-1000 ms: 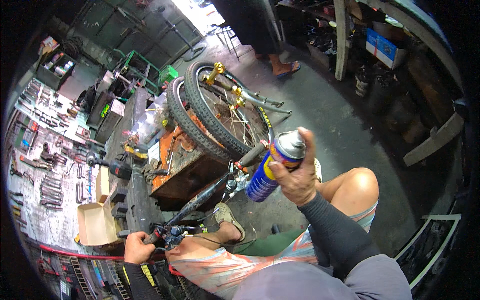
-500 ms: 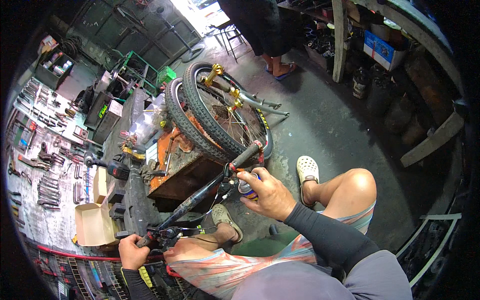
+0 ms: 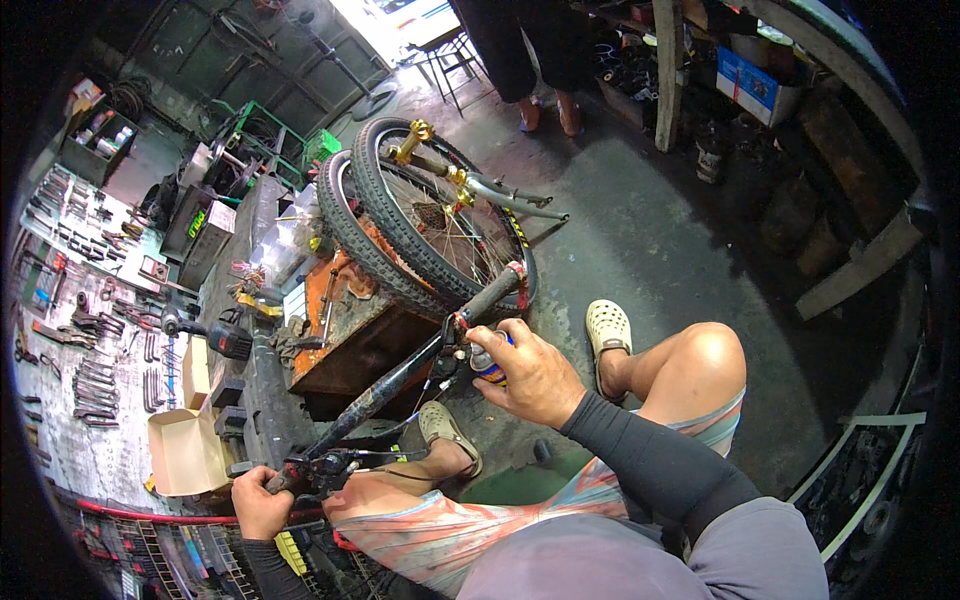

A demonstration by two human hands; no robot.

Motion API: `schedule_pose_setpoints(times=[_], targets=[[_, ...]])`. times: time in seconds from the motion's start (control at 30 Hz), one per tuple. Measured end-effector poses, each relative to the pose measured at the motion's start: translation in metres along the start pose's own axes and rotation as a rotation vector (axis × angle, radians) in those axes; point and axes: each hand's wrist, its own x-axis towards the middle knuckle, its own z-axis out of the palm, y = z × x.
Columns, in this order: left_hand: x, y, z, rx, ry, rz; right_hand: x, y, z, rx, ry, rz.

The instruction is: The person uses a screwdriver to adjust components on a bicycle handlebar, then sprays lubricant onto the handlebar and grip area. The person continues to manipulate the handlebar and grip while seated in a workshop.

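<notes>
A scuffed black bicycle handlebar (image 3: pixel 375 400) slants from the lower left up toward the middle, with brake levers and cables on it. My left hand (image 3: pixel 262 503) is closed round its near left end. In my right hand (image 3: pixel 538 378) is a small blue spray can (image 3: pixel 489 358), its top by the clamp on the far half of the bar. My index finger lies over the can's top; whether it presses the nozzle I cannot tell. Beyond the bar's far end, two bicycle wheels (image 3: pixel 400 255) lean together, with a grey and gold bicycle fork (image 3: pixel 480 187) lying across them.
An orange-topped bench (image 3: pixel 345 340) stands under the wheels. Left are an impact wrench (image 3: pixel 225 338), an open cardboard box (image 3: pixel 187 450) and a white board of hand tools (image 3: pixel 95 365). Another person (image 3: pixel 520 60) stands at the back. A wooden post (image 3: pixel 668 80) rises by the shelves.
My right hand and the spray can have shifted slightly left along the bar, and the can is turned. The whole view has shifted a little. The other person's feet have moved.
</notes>
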Motion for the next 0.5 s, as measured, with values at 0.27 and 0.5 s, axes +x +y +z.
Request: schedule_pose_setpoints(times=[0.27, 0.5], targets=[[0.002, 0.007, -0.003, -0.004, -0.002, 0.008, 0.002, 0.003, -0.003, 0.029, -0.010, 0.002], [0.001, 0.002, -0.003, -0.017, -0.011, 0.029, 0.004, 0.004, -0.012, 0.240, 0.009, -0.026]])
